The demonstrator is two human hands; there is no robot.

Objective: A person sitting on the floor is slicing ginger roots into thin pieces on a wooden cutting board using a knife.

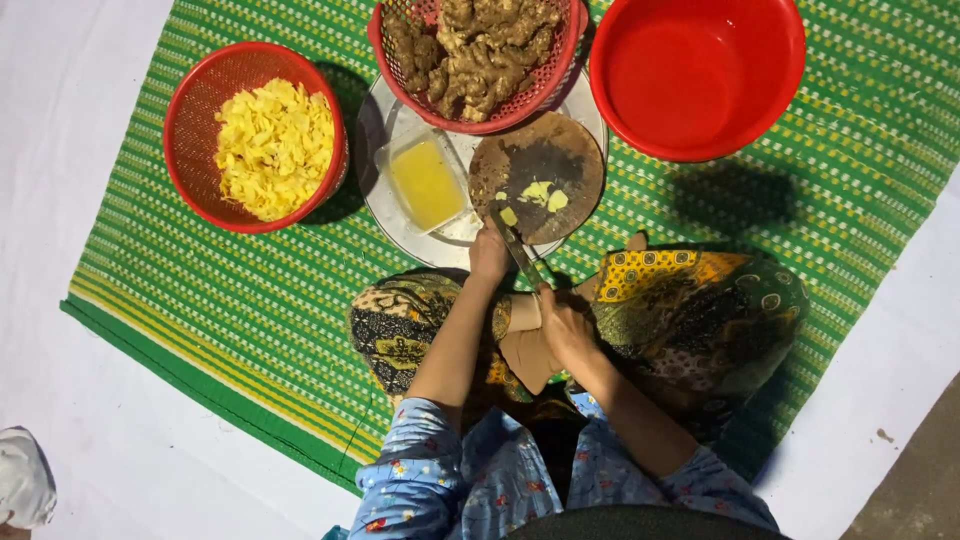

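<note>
A person is sitting cross-legged on a green striped mat [250, 300], slicing ginger over a round wooden board [540, 150]. The right hand [565, 330] is gripping the handle of a knife [520, 250], fingers wrapped tight around it, with the blade angling up toward the board's near edge. The left hand [488, 255] is resting at that same edge just beside the blade; whether its fingers are pinching a piece or merely curled cannot be told from this angle. A few pale yellow slices [540, 195] are lying on the board, which is sitting on a metal tray [385, 200] alongside a clear tub of yellowish liquid [425, 183]. Unpeeled ginger roots are filling a red basket [560, 70] perched on the tray's far side, while a second red basket, to the left, is holding a heap of cut yellow slices [275, 148]. A red bowl [697, 75] is standing at the right.

The risk here appears to be the blade: it is running right alongside the left hand, so a slip on a knobbly piece could nick the fingers. The board is also overhanging the tray rim and could tip under pressure.
</note>
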